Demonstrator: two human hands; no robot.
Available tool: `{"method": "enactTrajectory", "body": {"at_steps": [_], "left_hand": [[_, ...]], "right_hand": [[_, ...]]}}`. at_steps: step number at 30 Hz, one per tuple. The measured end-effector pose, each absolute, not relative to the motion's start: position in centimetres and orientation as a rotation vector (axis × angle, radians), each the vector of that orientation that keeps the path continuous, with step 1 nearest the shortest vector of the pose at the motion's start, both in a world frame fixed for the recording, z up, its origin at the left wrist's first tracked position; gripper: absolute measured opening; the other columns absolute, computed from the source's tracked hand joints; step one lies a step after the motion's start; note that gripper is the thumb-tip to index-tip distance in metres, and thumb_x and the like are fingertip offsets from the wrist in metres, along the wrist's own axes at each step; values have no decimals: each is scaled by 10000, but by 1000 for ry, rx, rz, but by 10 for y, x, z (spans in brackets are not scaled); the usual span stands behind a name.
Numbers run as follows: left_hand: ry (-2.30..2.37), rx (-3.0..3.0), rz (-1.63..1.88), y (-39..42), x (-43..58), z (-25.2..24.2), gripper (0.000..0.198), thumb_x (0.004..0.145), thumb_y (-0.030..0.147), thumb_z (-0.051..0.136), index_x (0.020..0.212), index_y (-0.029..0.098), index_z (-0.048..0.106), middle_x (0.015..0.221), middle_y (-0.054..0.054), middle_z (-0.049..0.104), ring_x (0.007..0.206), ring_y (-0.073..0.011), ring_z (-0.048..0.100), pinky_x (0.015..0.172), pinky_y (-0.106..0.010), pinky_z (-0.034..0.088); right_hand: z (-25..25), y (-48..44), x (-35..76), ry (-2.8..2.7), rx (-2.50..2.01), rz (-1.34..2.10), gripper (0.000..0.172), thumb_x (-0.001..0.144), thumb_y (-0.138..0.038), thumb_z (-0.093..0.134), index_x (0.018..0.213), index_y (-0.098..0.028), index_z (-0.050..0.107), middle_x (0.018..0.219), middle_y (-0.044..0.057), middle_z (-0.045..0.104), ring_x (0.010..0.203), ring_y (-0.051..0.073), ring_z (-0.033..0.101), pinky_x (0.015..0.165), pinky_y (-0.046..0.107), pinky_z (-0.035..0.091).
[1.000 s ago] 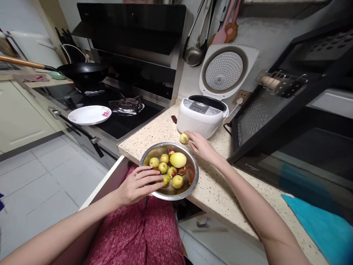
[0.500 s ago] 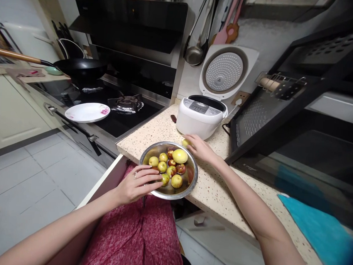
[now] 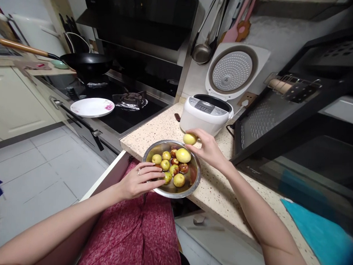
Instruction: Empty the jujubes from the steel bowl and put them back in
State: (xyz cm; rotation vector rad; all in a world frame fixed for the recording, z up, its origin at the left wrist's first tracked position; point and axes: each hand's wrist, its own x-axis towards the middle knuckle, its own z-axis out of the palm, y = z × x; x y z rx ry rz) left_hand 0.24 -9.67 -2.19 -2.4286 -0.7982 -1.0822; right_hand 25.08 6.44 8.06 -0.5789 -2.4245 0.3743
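A steel bowl holds several yellow-green jujubes, some with reddish-brown patches, and one larger yellow one. It sits at the counter's front edge, partly overhanging it. My left hand reaches over the bowl's left rim, fingers stretched out above the fruit; whether they touch it I cannot tell. Just above the bowl's far right rim, my right hand is closed on a yellow-green jujube, pinched between thumb and fingers.
Behind the bowl stands a white rice cooker with its lid raised. A black oven borders the right side, and a teal cloth lies in front of it. Leftward on the stove are a white plate and a black wok.
My right hand has lifted the jujube slightly from beside the bowl's far rim, and more of the fruit shows. My left hand stays at the bowl. The view has shifted slightly.
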Motion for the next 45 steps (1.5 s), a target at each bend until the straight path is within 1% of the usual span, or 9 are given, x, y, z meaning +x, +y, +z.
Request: {"method": "enactTrajectory", "body": {"at_steps": [7,13,18,24,28,31,36,43,45], "left_hand": [[-792,-2421,-1083,-97,2,-23,270,1060,205,438,1216,189,659,1161,-54,757,1200,-173,655,1112,-373,451],[-782,-2396,-1086,-97,4,-21,268,1051,176,451,1200,183,675,1143,-65,749,1166,-170,664,1098,-367,460],[-781,-2360,-1099,-97,4,-21,281,1046,165,453,1220,193,672,1147,-74,736,1177,-167,658,1082,-354,479],[-794,-2353,-1125,-97,4,-24,294,1049,187,448,1266,205,645,1172,-74,727,1184,-162,654,1095,-354,482],[-796,-2353,-1111,-97,5,-24,296,1053,189,434,1249,201,655,1170,-75,728,1178,-166,658,1079,-356,492],[-786,-2350,-1103,-97,5,-22,292,1051,181,435,1225,189,669,1170,-84,727,1174,-172,660,1072,-357,490],[-783,-2350,-1086,-97,5,-21,297,1054,180,427,1226,190,669,1182,-88,724,1195,-174,648,1066,-357,488],[-783,-2361,-1084,-96,3,-22,298,1055,188,430,1239,192,664,1209,-90,715,1229,-176,628,1071,-360,490],[-788,-2359,-1085,-97,3,-22,294,1053,191,436,1244,198,659,1210,-85,716,1230,-173,627,1068,-357,494]], "right_hand": [[87,14,233,-2669,-314,687,402,873,-268,745,1242,-222,593,1220,91,672,1140,248,628,995,418,502],[76,10,228,-2787,-268,662,387,892,-153,691,1260,-229,601,1233,89,665,1173,248,616,1030,443,480],[86,16,233,-2780,-243,692,424,893,-277,734,1291,-235,595,1281,92,660,1207,257,609,1045,431,478],[92,32,246,-2817,-543,296,326,936,-229,648,1260,-219,616,1185,113,678,1099,283,636,949,456,512],[86,35,248,-2912,-657,116,405,852,-203,737,1236,-204,609,1112,115,669,1029,295,641,880,431,527],[84,33,246,-2890,-673,191,429,828,-177,747,1228,-209,595,1130,110,659,1029,286,638,878,420,531],[83,30,244,-2823,-520,460,468,846,-198,740,1282,-210,571,1243,120,655,1155,287,616,991,452,502],[88,35,248,-2828,-484,541,516,848,-253,762,1333,-235,586,1293,113,658,1193,291,621,1027,470,494],[97,35,251,-2804,-464,564,481,871,-282,742,1328,-239,598,1283,102,668,1187,281,629,1031,450,496]]}}
